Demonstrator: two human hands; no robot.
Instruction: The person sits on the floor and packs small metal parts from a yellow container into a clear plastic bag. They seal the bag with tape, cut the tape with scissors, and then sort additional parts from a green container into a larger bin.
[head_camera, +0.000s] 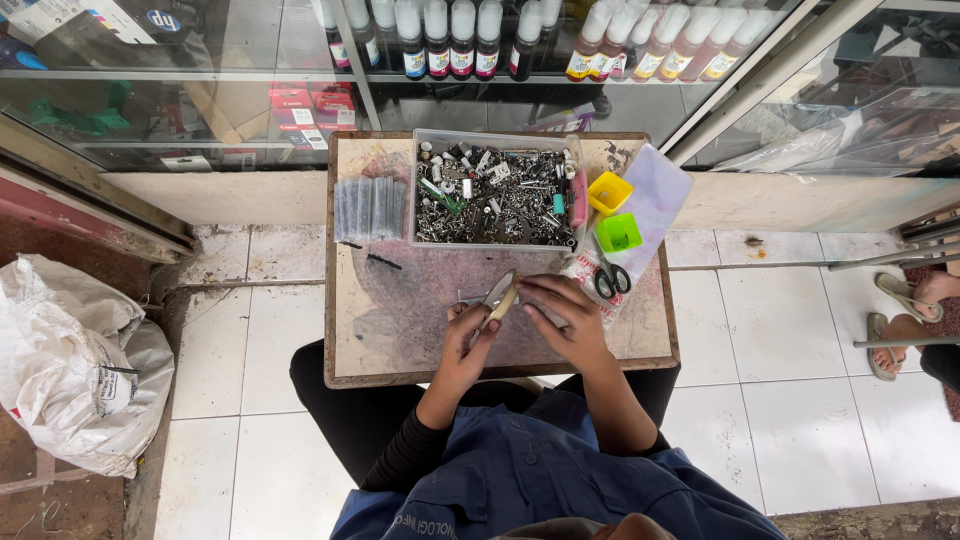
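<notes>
I sit at a small worn wooden table (390, 330). My left hand (466, 345) is closed around a small tool with a pale handle and a metal tip (500, 293), held upright over the tabletop. My right hand (565, 318) sits just to its right, fingers curled near the tool's tip; whether it pinches a small part I cannot tell. Beyond my hands stands a clear plastic tray (497, 194) full of small metal parts and screws.
A yellow cup (609, 191) and a green cup (618, 232) stand right of the tray, with black-handled scissors (611, 277) below. Clear packets (369, 207) lie left. Glass cabinets with bottles behind. White sack (80, 370) on the left; another person's sandalled feet (905, 315) at right.
</notes>
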